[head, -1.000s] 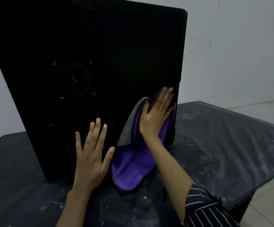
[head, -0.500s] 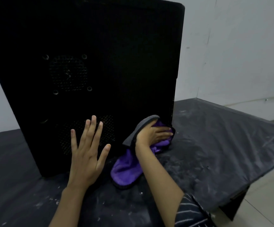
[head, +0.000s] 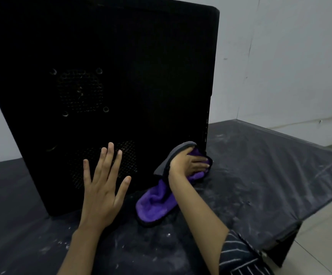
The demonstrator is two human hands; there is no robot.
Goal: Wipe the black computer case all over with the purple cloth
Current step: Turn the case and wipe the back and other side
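The computer case (head: 141,76) stands upright on the surface (head: 270,175), a wall (head: 290,56) behind it. The left grip (head: 101,187) lies flat against the case's near face, low down. At the case's lower right corner the right grip (head: 187,161) holds the cloth (head: 155,207), which trails onto the surface before the case.

The light is dim, soft and even. The case (head: 151,66) reads as near-solid black, its vents barely showing. The left hand (head: 101,193), right hand (head: 185,162) and cloth (head: 155,205) are evenly lit against the dark bench (head: 260,175). Everything is slightly soft. Wide-angle distortion tilts the case's sides and the wall (head: 290,56) lines.
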